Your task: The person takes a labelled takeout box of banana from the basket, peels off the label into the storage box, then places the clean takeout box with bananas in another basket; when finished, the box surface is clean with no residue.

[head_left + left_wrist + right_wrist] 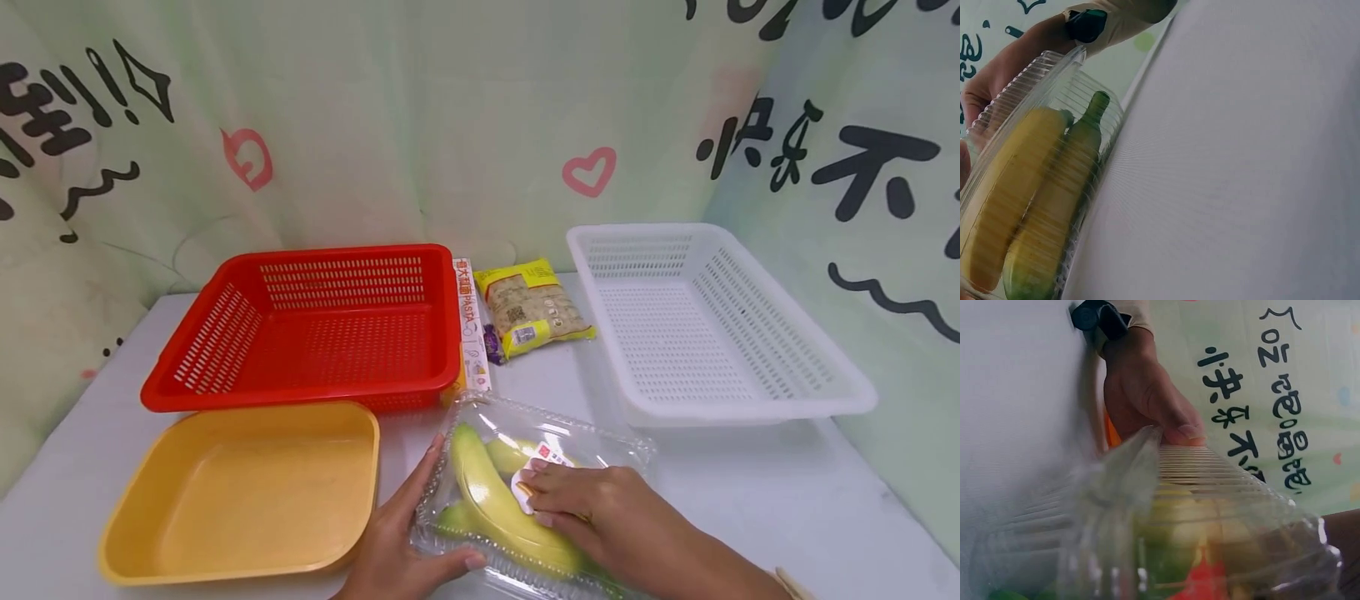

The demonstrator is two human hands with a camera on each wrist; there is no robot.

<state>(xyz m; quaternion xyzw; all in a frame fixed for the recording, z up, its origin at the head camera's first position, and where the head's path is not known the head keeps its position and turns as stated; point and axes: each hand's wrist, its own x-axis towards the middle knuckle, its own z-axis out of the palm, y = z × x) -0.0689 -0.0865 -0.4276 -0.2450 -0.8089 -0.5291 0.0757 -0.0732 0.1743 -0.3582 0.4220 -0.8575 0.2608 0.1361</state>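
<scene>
A clear plastic clamshell box lies at the table's front middle, with yellow-green bananas inside. My left hand holds the box's left side, its thumb at the near edge and its fingers along the side. My right hand rests on the lid, its fingertips touching a white and orange label that they partly cover. In the left wrist view, ripe bananas show through the ribbed box wall. The right wrist view has my left thumb at the box edge.
A yellow tray stands left of the box, with a red basket behind it. A pasta box and a yellow bag lie at the back middle. The white basket stands at right. A printed curtain hangs behind.
</scene>
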